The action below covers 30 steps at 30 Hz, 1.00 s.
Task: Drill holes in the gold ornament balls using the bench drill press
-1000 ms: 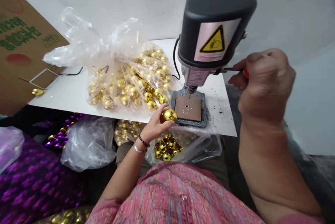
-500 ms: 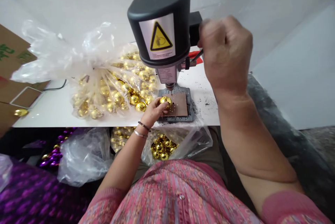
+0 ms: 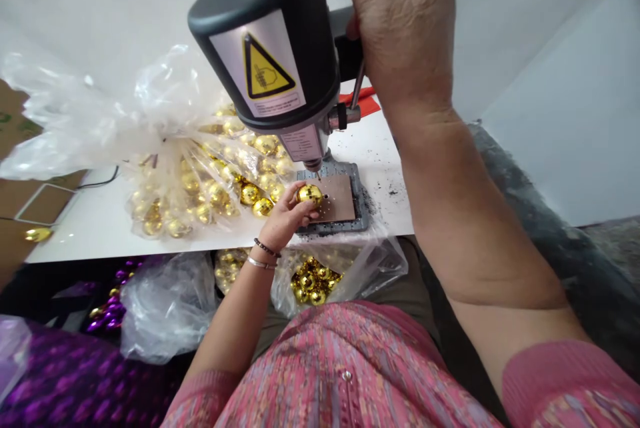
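Note:
A shiny gold disco-ball ornament (image 3: 309, 195) is held between the thumb and fingers of my left hand (image 3: 286, 218), over the left part of a brown board (image 3: 337, 200). That board lies on the grey base (image 3: 359, 205) of a small drill press (image 3: 260, 48) with a yellow warning label. The drill chuck (image 3: 313, 164) and a thin bit point down just above and right of the ball. High at the right of the press, my right hand (image 3: 405, 28) is closed in a fist around the end of its feed lever (image 3: 357, 85); the grip itself is hidden.
A clear plastic bag (image 3: 165, 168) full of gold balls lies left of the press. An open bag of gold balls (image 3: 316, 280) sits on my lap below the table edge. Purple balls (image 3: 114, 311) lie lower left, a cardboard box (image 3: 15, 128) farther left. Dark shavings surround the base.
My right fist and the lever end have risen and appear farther left in view. The ball shows slightly lower and left. The whole scene has shifted somewhat as my head moved.

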Each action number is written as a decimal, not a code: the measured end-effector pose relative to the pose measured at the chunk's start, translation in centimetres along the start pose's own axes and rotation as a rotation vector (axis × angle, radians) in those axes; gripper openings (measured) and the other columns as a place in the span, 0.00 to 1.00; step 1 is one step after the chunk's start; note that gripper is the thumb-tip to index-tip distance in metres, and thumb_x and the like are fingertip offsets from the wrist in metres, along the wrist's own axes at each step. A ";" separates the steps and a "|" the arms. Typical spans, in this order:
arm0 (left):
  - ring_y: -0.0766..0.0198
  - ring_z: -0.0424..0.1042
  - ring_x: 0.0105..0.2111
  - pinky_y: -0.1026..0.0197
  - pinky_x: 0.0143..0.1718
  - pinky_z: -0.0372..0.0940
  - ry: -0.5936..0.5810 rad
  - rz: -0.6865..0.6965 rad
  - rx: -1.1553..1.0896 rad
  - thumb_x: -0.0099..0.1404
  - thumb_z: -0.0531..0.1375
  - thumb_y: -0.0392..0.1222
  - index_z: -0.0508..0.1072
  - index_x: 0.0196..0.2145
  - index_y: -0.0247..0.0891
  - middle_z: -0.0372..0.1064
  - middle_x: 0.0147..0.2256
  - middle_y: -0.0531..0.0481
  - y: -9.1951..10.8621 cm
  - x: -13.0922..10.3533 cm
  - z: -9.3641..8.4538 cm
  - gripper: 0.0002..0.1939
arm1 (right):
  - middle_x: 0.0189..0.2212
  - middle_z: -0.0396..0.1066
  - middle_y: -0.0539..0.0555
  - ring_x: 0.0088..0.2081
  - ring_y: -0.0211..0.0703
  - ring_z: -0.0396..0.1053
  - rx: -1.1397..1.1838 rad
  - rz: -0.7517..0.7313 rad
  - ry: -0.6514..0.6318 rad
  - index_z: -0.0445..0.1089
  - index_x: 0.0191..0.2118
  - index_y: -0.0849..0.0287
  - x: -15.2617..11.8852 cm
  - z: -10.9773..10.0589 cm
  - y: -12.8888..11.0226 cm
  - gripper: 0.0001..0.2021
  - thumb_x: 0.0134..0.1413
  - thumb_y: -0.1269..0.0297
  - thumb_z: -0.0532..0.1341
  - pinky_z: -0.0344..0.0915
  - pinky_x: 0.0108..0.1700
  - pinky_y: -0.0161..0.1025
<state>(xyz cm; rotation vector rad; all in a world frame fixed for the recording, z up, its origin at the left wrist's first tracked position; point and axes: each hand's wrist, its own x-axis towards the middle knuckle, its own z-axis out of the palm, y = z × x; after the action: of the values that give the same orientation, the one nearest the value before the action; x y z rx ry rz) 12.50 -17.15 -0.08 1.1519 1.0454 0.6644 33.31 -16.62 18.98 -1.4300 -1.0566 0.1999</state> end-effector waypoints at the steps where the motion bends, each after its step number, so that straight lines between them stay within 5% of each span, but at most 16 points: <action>1: 0.67 0.74 0.29 0.68 0.25 0.61 -0.006 -0.001 0.015 0.53 0.70 0.48 0.61 0.62 0.42 0.72 0.37 0.51 0.1 0.0 0.1 0.41 | 0.21 0.53 0.45 0.28 0.25 0.54 0.005 0.005 0.003 0.52 0.21 0.61 0.0 0.0 0.0 0.22 0.66 0.56 0.51 0.54 0.40 0.31; 12: 0.74 0.64 0.21 0.69 0.23 0.63 0.047 0.027 0.361 0.56 0.67 0.44 0.67 0.61 0.36 0.68 0.29 0.56 1.3 1.0 1.4 0.36 | 0.21 0.47 0.44 0.28 0.22 0.54 -0.017 -0.004 -0.028 0.51 0.22 0.62 0.0 -0.1 -0.1 0.25 0.64 0.48 0.48 0.57 0.47 0.30; 18: 0.70 0.68 0.26 0.69 0.26 0.62 0.084 0.167 0.569 0.52 0.69 0.44 0.74 0.54 0.35 0.74 0.32 0.52 1.6 2.3 1.4 0.31 | 0.20 0.49 0.44 0.27 0.22 0.54 0.033 -0.019 -0.015 0.49 0.22 0.61 0.0 0.0 0.2 0.26 0.60 0.44 0.50 0.56 0.44 0.30; 25: 0.68 0.69 0.28 0.68 0.28 0.64 -0.031 0.205 0.569 0.50 0.70 0.43 0.77 0.49 0.35 0.74 0.32 0.53 1.4 3.3 1.8 0.28 | 0.20 0.50 0.43 0.27 0.21 0.52 0.019 -0.012 -0.016 0.51 0.23 0.63 0.0 0.2 0.2 0.24 0.63 0.48 0.49 0.53 0.38 0.29; 30: 0.68 0.68 0.30 0.66 0.32 0.66 0.027 0.203 0.535 0.45 0.73 0.41 0.77 0.50 0.33 0.73 0.32 0.52 1.1 3.2 1.8 0.32 | 0.21 0.48 0.43 0.26 0.20 0.48 0.101 -0.019 0.003 0.59 0.27 0.67 -0.1 0.1 0.7 0.23 0.63 0.50 0.50 0.50 0.33 0.25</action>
<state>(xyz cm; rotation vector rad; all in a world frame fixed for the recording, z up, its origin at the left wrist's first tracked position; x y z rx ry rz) 15.57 -14.76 0.07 1.7342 1.1758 0.5725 33.51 -16.46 18.30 -1.3286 -1.0433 0.2346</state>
